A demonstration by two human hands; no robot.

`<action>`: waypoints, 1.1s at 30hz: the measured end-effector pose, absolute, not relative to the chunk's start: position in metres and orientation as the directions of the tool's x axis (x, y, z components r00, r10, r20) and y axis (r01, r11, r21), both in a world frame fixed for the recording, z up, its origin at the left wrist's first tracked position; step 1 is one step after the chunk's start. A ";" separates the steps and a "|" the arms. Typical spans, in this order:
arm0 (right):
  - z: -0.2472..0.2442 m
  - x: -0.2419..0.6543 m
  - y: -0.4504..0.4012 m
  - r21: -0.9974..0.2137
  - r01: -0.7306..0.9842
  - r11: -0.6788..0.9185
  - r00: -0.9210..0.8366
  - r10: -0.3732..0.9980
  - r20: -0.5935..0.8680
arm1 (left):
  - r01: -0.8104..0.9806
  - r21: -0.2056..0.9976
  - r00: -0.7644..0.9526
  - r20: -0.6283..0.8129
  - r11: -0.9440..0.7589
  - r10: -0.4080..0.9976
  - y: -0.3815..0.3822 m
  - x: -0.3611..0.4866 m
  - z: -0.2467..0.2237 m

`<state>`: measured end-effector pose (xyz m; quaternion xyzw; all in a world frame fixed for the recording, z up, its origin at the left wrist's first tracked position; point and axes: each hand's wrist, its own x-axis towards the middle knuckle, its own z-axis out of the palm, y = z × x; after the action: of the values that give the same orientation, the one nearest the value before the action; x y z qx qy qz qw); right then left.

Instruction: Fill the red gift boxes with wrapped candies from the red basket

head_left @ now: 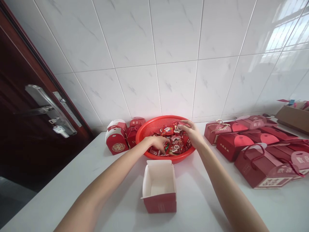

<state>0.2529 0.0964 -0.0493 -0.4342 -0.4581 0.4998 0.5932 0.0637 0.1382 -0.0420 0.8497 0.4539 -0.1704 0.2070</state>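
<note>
A red plastic basket (156,158) stands against the wall, holding several red wrapped candies (176,143). My left hand (159,143) reaches into its near left part, fingers bent down around a small candy with some green on its wrapper (166,147); the fingertips are partly hidden. At the right side of the pile, my right hand (190,131) pinches a red candy packet (178,127) between thumb and fingers. Between my forearms, just in front of the basket, an open red gift box (159,203) with a white inside stands upright; its visible inside holds nothing.
Left of the basket stand red gift boxes, one white-lined (117,141) and one darker (132,135). Several closed red boxes with cord handles (260,164) fill the right side of the white table (116,196). A cardboard box (293,117) sits far right; a dark door (26,106) is left.
</note>
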 end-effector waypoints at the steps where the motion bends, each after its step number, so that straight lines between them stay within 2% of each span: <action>1: -0.050 0.253 0.096 -0.973 -0.195 0.123 0.079 0.991 0.109 | 0.841 0.192 0.530 -0.483 -0.506 0.697 0.137 0.064 -0.041; 6: -0.050 0.253 0.096 -0.973 -0.195 0.121 0.076 0.991 0.107 | 0.832 0.179 0.535 -0.508 -0.525 0.675 0.131 0.066 -0.037; 13: -0.050 0.253 0.097 -0.973 -0.194 0.124 0.077 0.991 0.111 | 0.857 0.097 0.482 -0.495 -0.506 0.723 0.127 0.070 -0.039; 21: -0.049 0.252 0.095 -0.973 -0.197 0.119 0.075 0.992 0.106 | 0.836 0.205 0.533 -0.521 -0.509 0.666 0.125 0.066 -0.036; 33: -0.048 0.252 0.095 -0.975 -0.191 0.115 0.080 0.992 0.101 | 0.819 0.329 0.574 -0.478 -0.470 0.665 0.141 0.054 -0.051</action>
<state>0.2517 0.0946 -0.0477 -0.4376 -0.4572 0.5012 0.5902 0.0543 0.1414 -0.0507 0.8453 0.4390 -0.1431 0.2688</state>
